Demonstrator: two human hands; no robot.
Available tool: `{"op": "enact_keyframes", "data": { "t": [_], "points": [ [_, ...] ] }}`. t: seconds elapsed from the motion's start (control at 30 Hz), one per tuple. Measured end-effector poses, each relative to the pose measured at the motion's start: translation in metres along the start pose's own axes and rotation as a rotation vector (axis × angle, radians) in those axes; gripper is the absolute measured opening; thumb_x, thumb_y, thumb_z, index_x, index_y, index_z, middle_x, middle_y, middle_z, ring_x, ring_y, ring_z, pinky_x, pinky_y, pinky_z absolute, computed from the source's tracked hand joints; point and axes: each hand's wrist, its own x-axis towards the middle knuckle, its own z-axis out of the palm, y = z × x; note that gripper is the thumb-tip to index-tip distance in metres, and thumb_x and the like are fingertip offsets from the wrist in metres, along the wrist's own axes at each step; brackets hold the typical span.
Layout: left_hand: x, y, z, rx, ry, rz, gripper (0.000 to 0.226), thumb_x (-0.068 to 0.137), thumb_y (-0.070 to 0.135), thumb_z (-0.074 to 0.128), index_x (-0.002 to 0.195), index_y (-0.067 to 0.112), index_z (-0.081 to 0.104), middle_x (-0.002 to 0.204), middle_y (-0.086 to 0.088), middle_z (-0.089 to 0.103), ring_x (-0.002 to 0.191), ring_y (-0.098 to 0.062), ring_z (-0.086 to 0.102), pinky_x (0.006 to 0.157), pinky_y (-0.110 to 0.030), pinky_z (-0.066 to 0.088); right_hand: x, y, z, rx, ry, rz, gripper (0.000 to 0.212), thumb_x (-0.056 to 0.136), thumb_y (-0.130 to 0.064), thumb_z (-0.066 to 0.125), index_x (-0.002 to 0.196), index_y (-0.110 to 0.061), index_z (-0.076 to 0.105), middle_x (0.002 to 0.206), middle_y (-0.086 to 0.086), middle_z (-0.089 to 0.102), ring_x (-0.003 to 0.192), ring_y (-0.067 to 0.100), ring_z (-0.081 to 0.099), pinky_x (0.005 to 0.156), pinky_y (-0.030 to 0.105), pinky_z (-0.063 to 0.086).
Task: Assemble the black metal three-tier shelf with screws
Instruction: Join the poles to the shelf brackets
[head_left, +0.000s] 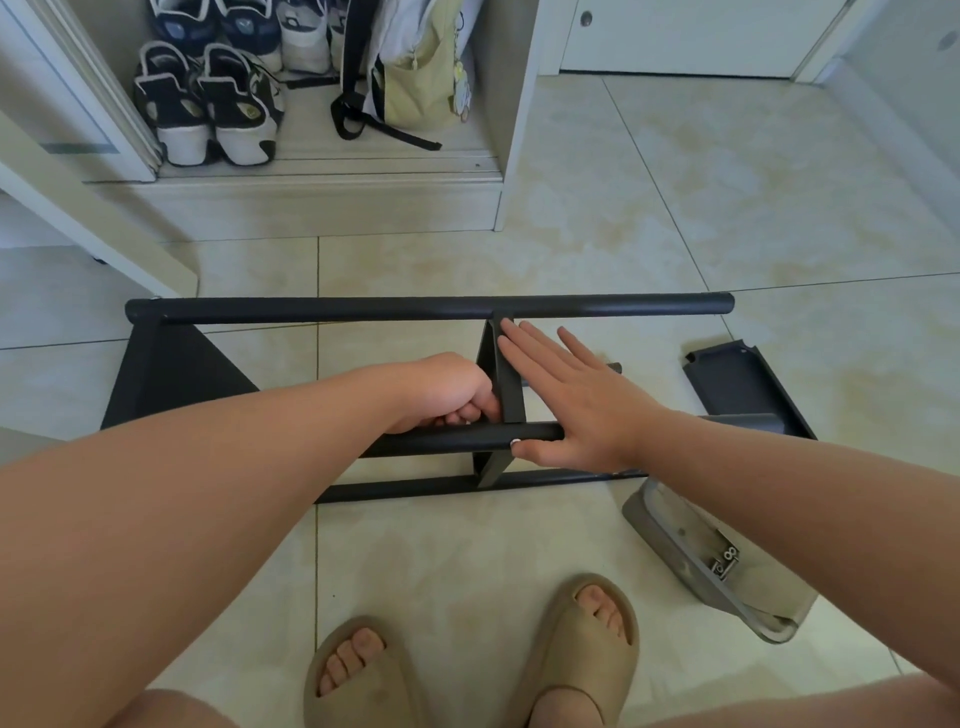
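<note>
The black metal shelf lies on its side on the tiled floor, its long poles running left to right. One triangular tier plate is fixed at the left end. A middle tier plate stands edge-on between the poles. My left hand has its fingers curled around the near pole, right beside that plate. My right hand lies flat against the plate's right face with straight fingers, the thumb resting on the near pole. A loose third tier plate lies to the right.
A grey tray-like piece with a few silver screws lies under my right forearm. My feet in beige slippers stand close in front. An open cabinet holding shoes and a bag stands behind the shelf.
</note>
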Motion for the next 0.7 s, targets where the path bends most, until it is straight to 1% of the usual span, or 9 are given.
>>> {"op": "enact_keyframes", "data": {
  "t": [0.07, 0.1, 0.17, 0.23, 0.3, 0.4, 0.5, 0.63, 0.7],
  "points": [
    [0.004, -0.001, 0.0, -0.045, 0.008, -0.019, 0.039, 0.088, 0.014, 0.062, 0.052, 0.016, 0.046, 0.05, 0.0, 0.039, 0.05, -0.014, 0.033, 0.06, -0.027, 0.032, 0.003, 0.002, 0.001, 0.009, 0.014, -0.024, 0.102, 0.088, -0.075, 0.032, 0.162, -0.016, -0.007, 0.167, -0.004, -0.019, 0.155, 0.01, -0.018, 0.126, 0.037, -0.01],
    [0.006, -0.001, 0.001, -0.076, 0.022, -0.026, 0.031, 0.088, 0.012, 0.062, 0.058, 0.014, 0.053, 0.054, -0.001, 0.043, 0.052, -0.014, 0.037, 0.063, -0.027, 0.036, 0.004, 0.002, 0.001, 0.02, 0.01, -0.032, 0.101, 0.089, -0.074, 0.033, 0.162, -0.017, -0.008, 0.168, -0.003, -0.019, 0.155, 0.01, -0.017, 0.126, 0.037, -0.01],
    [0.009, -0.001, 0.002, -0.148, 0.051, -0.035, 0.017, 0.091, 0.003, 0.056, 0.079, 0.007, 0.067, 0.064, -0.005, 0.052, 0.06, -0.015, 0.046, 0.067, -0.023, 0.044, 0.004, 0.003, 0.002, 0.042, 0.004, -0.04, 0.1, 0.09, -0.072, 0.034, 0.162, -0.017, -0.008, 0.168, -0.003, -0.02, 0.155, 0.01, -0.017, 0.127, 0.036, -0.009],
    [0.015, -0.005, 0.001, -0.217, 0.053, -0.047, 0.023, 0.095, -0.002, 0.049, 0.092, 0.003, 0.071, 0.074, -0.007, 0.058, 0.069, -0.014, 0.054, 0.07, -0.019, 0.048, 0.003, 0.002, 0.002, 0.053, 0.003, -0.043, 0.1, 0.091, -0.071, 0.035, 0.162, -0.016, -0.008, 0.168, -0.004, -0.021, 0.155, 0.009, -0.018, 0.126, 0.034, -0.01],
    [0.019, -0.009, -0.001, -0.254, 0.032, -0.049, 0.028, 0.096, -0.007, 0.044, 0.103, 0.001, 0.07, 0.084, -0.006, 0.064, 0.076, -0.012, 0.06, 0.072, -0.017, 0.051, 0.003, 0.002, 0.002, 0.058, 0.002, -0.041, 0.1, 0.091, -0.071, 0.034, 0.163, -0.015, -0.007, 0.167, -0.004, -0.021, 0.155, 0.009, -0.018, 0.126, 0.033, -0.01],
    [0.022, -0.012, -0.004, -0.229, -0.049, 0.006, 0.046, 0.092, -0.018, 0.036, 0.119, 0.004, 0.067, 0.1, -0.004, 0.071, 0.089, -0.009, 0.068, 0.08, -0.018, 0.055, 0.002, 0.001, 0.002, 0.07, 0.01, -0.038, 0.099, 0.091, -0.071, 0.035, 0.163, -0.014, -0.005, 0.168, -0.004, -0.019, 0.155, 0.009, -0.015, 0.126, 0.033, -0.009],
    [0.026, -0.015, -0.004, -0.164, -0.059, 0.08, 0.039, 0.093, -0.013, 0.047, 0.117, 0.007, 0.071, 0.105, -0.003, 0.075, 0.098, -0.014, 0.071, 0.095, -0.028, 0.055, 0.002, 0.001, 0.003, 0.08, 0.025, -0.04, 0.099, 0.092, -0.07, 0.036, 0.163, -0.013, -0.001, 0.168, -0.004, -0.017, 0.156, 0.011, -0.013, 0.126, 0.033, -0.007],
    [0.03, -0.016, 0.001, -0.077, -0.031, 0.147, 0.024, 0.091, -0.002, 0.061, 0.102, 0.014, 0.074, 0.102, -0.004, 0.075, 0.096, -0.021, 0.071, 0.09, -0.028, 0.056, 0.002, 0.001, 0.003, 0.067, 0.033, -0.036, 0.098, 0.092, -0.071, 0.035, 0.163, -0.013, 0.001, 0.168, -0.004, -0.016, 0.156, 0.011, -0.011, 0.127, 0.034, -0.006],
    [0.031, -0.018, 0.002, -0.096, -0.03, 0.169, 0.022, 0.09, -0.001, 0.063, 0.097, 0.017, 0.074, 0.103, -0.004, 0.076, 0.099, -0.022, 0.071, 0.095, -0.031, 0.055, 0.001, 0.002, 0.003, 0.066, 0.032, -0.035, 0.098, 0.092, -0.071, 0.035, 0.163, -0.014, 0.001, 0.169, -0.003, -0.015, 0.156, 0.011, -0.012, 0.127, 0.035, -0.005]
  ]
}}
